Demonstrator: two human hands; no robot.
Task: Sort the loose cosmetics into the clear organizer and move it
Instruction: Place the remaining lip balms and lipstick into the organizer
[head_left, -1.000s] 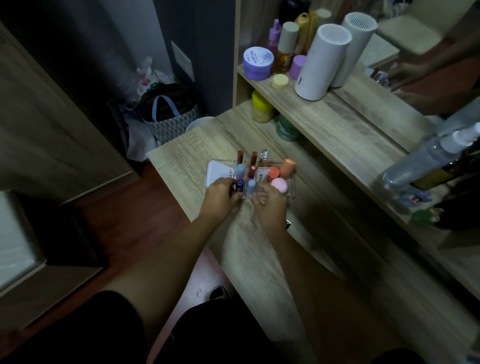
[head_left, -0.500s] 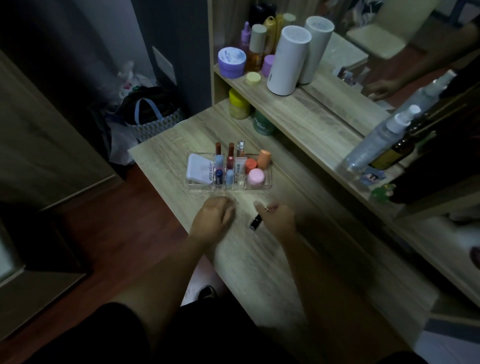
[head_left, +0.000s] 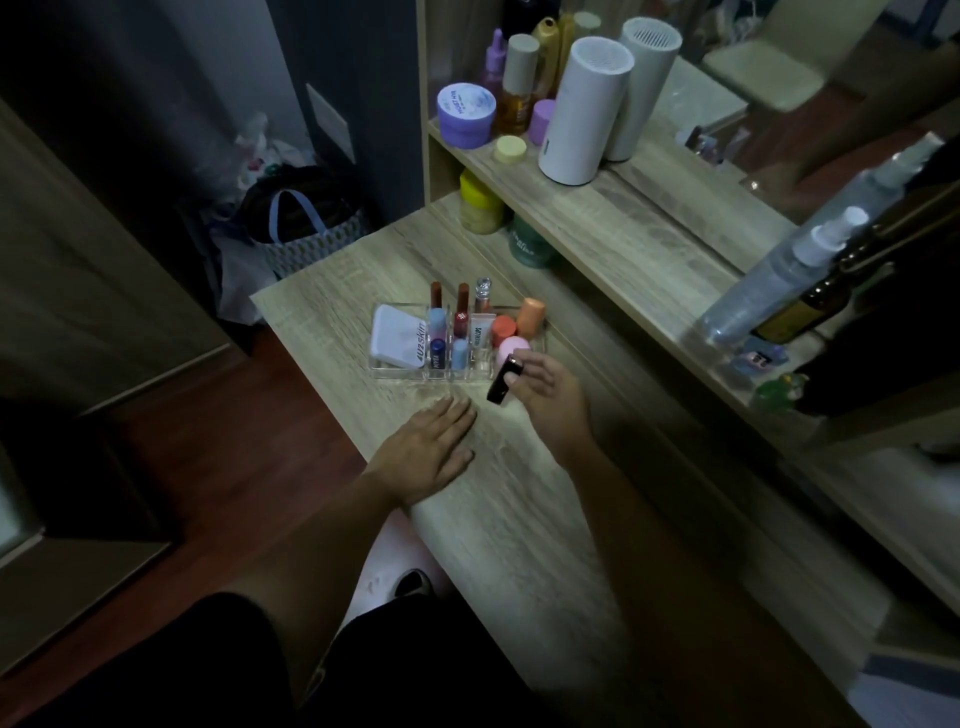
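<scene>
The clear organizer (head_left: 395, 370) stands on the wooden table (head_left: 519, 499), filled with a white compact (head_left: 397, 339), several upright lipsticks and tubes, and orange and pink round items. My right hand (head_left: 550, 405) grips a black lipstick tube (head_left: 504, 381), lifted off the table just in front of the organizer's right end, near the pink item (head_left: 511, 347). Flat on the table, fingers together, lies my left hand (head_left: 428, 453), just in front of the organizer and holding nothing.
A raised shelf (head_left: 613, 228) behind holds a purple jar (head_left: 466, 114), bottles and a white cylinder (head_left: 584, 111). Yellow (head_left: 480, 203) and green (head_left: 527, 244) jars sit under it. Spray bottles (head_left: 779, 280) stand at right. A bag (head_left: 306, 223) lies on the floor at left.
Both hands drew back from the organizer. My right hand picked up the black lipstick from the table and raised it toward the organizer; my left hand flattened on the table.
</scene>
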